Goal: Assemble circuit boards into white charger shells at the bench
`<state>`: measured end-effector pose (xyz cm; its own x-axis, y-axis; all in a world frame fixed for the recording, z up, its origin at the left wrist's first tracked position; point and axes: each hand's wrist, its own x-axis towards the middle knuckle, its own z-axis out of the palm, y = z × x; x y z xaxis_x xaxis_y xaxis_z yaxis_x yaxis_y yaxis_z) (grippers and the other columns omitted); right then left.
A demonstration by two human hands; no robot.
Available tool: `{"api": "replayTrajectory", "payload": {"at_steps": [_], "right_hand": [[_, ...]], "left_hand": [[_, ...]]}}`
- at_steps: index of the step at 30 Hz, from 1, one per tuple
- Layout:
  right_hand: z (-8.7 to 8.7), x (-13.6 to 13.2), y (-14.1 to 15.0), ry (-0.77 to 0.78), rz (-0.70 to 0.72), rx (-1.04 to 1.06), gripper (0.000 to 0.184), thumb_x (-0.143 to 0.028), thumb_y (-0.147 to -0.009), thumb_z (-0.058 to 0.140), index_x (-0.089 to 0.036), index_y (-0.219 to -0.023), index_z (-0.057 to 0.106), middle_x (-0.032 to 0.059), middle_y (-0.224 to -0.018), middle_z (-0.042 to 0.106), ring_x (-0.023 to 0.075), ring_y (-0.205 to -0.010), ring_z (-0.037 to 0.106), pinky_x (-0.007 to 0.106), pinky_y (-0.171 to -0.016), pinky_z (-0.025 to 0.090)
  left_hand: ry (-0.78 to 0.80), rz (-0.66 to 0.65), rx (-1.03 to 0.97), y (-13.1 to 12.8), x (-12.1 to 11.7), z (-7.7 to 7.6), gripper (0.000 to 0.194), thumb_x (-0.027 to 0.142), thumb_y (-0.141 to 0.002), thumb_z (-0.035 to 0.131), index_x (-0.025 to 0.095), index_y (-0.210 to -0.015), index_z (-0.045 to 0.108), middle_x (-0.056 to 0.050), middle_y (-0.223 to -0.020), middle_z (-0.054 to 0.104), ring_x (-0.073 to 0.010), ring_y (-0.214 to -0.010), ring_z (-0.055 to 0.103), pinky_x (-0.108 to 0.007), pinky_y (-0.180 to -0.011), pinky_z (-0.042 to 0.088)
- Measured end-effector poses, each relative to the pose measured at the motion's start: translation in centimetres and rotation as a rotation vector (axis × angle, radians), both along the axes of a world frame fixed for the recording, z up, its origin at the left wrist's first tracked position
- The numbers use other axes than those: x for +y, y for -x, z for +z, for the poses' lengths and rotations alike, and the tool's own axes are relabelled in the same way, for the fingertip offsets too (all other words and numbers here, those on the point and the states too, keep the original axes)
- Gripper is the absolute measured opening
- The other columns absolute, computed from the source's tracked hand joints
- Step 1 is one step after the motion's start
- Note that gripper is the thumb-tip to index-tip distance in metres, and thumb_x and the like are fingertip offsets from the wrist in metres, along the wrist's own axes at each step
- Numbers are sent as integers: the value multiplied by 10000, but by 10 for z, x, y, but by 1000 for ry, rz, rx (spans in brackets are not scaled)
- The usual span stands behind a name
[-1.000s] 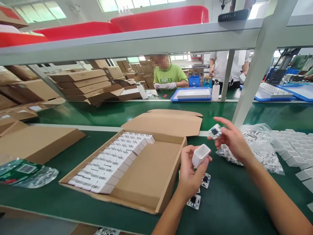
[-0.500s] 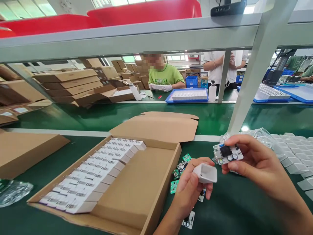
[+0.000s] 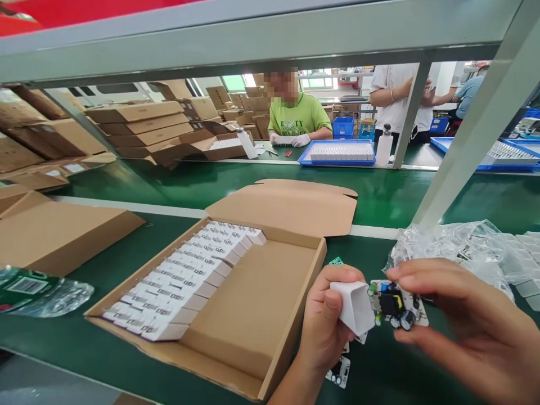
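My left hand [image 3: 323, 318] is closed around a white plastic housing [image 3: 353, 308], its open end turned toward the right. Between the fingertips and thumb of my right hand [image 3: 459, 320] is a white circuit board [image 3: 399, 305] carrying a black transformer and several capacitors. The board's left edge is right at the mouth of the housing; I cannot tell whether it has entered. Behind and below my left hand lie more circuit boards [image 3: 338, 372], partly covered by it. To the left, an open cardboard box [image 3: 253, 292] holds rows of white housings [image 3: 181, 275] along its left side.
A clear plastic bag [image 3: 455, 247] lies behind my right hand, with white housings [image 3: 527, 287] beyond it. A wrapped bottle [image 3: 42, 289] and another cardboard box [image 3: 71, 230] are at left. A slanted metal post [image 3: 468, 135] rises at right. A co-worker [image 3: 299, 115] sits opposite.
My right hand has brought the circuit board up against the housing and turned it. My left hand has tilted the housing's opening toward the board. The view has shifted, showing more of the bottle.
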<state>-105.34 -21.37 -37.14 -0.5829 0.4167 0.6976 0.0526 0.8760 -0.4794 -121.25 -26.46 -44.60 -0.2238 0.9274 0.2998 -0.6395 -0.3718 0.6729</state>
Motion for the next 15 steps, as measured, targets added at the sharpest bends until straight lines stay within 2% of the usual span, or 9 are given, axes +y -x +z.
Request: {"api": "replayTrajectory", "payload": {"at_steps": [3, 8, 12, 15], "right_hand": [[-5, -1, 4, 5, 32, 4, 214, -190, -874, 658, -216, -1068, 570, 39, -1034, 686, 113, -1001, 674, 148, -907, 538], [-6, 0, 3, -71, 73, -27, 251, -125, -860, 652, -197, -1084, 563, 57, -1089, 688, 106, -1033, 675, 134, -945, 515], [-8, 2, -3, -142, 155, -141, 353, -73, -830, 662, -195, -1142, 549, 72, -1162, 681, 133, -1075, 670, 147, -940, 527], [-12, 2, -7, -111, 183, -151, 408, -42, -829, 644, -203, -1191, 547, 79, -1208, 665, 160, -1102, 661, 179, -930, 545]], "left_hand": [[12, 65, -1, 1, 0, 2, 280, 541, -794, 686, 285, -899, 731, 22, -819, 592, -34, -536, 489, -100, -432, 398], [-39, 98, 43, 3, 1, 2, 285, 549, -779, 699, 294, -901, 733, 17, -810, 603, -42, -536, 454, -115, -437, 368], [-69, 120, 63, 4, -2, 1, 299, 558, -774, 701, 286, -897, 727, 7, -806, 600, -60, -575, 458, -125, -467, 367], [-58, 130, 71, 4, -3, 1, 323, 562, -765, 707, 264, -889, 719, -4, -805, 592, -75, -596, 465, -142, -484, 370]]}}
